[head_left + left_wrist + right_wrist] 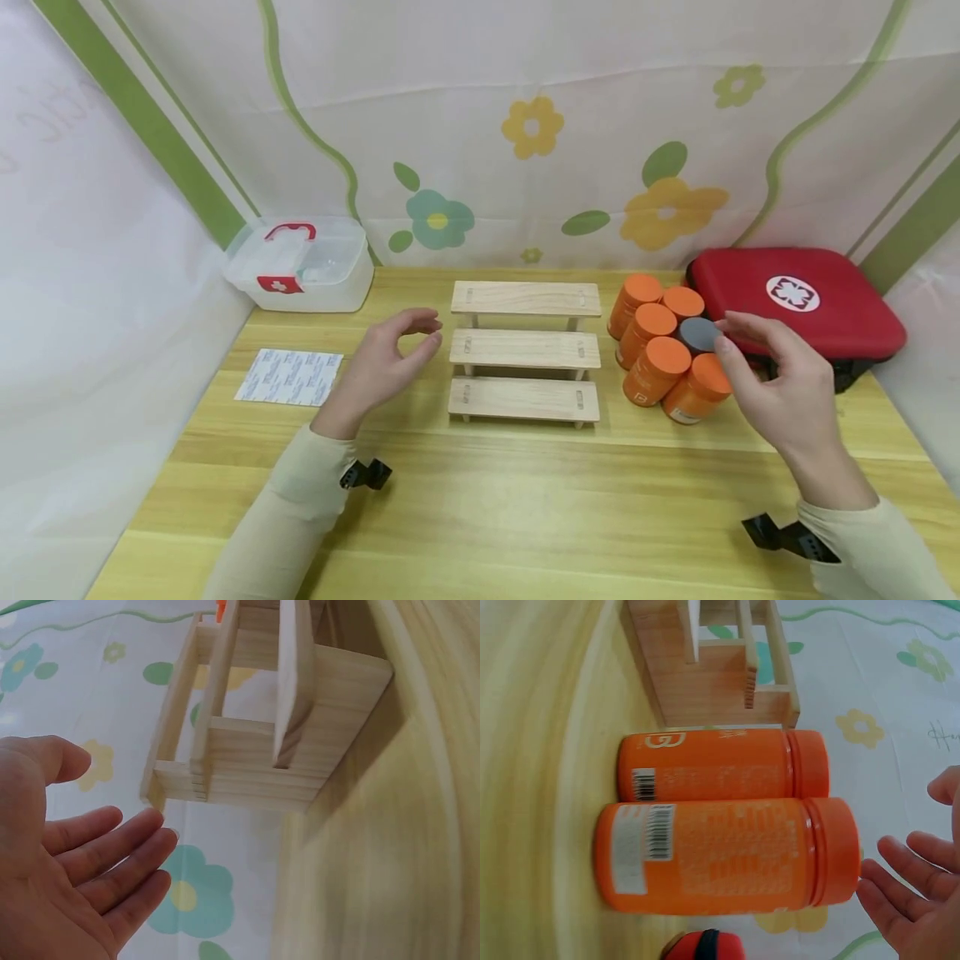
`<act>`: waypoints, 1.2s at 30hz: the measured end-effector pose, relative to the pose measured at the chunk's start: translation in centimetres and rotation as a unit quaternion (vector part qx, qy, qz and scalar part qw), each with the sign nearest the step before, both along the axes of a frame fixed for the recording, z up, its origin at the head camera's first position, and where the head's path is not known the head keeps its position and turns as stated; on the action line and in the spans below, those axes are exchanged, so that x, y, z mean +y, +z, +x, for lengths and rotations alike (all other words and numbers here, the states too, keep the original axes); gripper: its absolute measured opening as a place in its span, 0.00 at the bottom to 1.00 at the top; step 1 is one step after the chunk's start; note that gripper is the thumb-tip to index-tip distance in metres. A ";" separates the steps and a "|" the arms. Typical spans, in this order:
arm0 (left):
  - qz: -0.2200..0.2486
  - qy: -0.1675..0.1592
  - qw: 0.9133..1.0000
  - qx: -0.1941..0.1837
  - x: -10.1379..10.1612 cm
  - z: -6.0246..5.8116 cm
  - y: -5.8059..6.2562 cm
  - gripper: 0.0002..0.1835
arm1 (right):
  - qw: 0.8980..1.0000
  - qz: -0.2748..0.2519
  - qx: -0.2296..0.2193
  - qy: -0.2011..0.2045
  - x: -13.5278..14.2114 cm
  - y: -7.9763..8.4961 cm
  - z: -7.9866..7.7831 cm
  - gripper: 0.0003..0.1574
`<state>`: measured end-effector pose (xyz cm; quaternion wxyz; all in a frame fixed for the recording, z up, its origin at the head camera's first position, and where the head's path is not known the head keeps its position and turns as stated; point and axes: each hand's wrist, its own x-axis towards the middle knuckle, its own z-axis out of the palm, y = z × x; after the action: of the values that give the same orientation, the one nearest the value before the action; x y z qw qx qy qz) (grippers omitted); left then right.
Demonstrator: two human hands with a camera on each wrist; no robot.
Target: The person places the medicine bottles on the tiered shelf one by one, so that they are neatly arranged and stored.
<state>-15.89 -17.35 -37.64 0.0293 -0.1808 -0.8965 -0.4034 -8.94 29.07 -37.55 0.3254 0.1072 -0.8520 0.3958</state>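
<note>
1. At three o'clock from the wooden stand (525,398), we see the grey-lidded bottle (699,335) among upright orange bottles (656,371); its long axis seems vertical too.
2. From our right hand (787,400) it lies at nine o'clock, just beside the fingertips; this hand is nearer. Its fingers are loosely apart, holding nothing; whether they touch, we cannot tell.
3. Our left hand (375,367), at nine o'clock from the stand, is relaxed and empty.
4. White box (333,285), ten o'clock: contents unclear. Red case (855,308), near three: contents hidden.

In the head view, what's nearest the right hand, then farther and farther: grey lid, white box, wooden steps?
1. Grey lid, just left of the right hand
2. Wooden steps, in the middle
3. White box, at back left
</note>
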 end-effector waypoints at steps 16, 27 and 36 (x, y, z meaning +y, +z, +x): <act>-0.006 -0.029 0.994 -0.108 0.1 -1.1 -1.9 0.36 | 0.988 -0.035 -0.145 -0.034 1.6 -2.7 1.8 0.30; -0.008 -0.055 0.989 -0.140 0.7 -1.8 -2.7 0.40 | 0.965 -0.003 -0.259 -0.050 2.5 -3.9 2.6 0.47; -0.015 -0.058 0.988 -0.145 1.0 -1.7 -2.9 0.40 | 0.962 0.014 -0.270 -0.026 2.6 -4.6 2.5 0.44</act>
<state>-17.63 -16.37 -40.50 -0.1270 -0.1722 -0.8852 -0.4130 -6.40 31.64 -42.15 0.0919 -0.0211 -0.9162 0.3895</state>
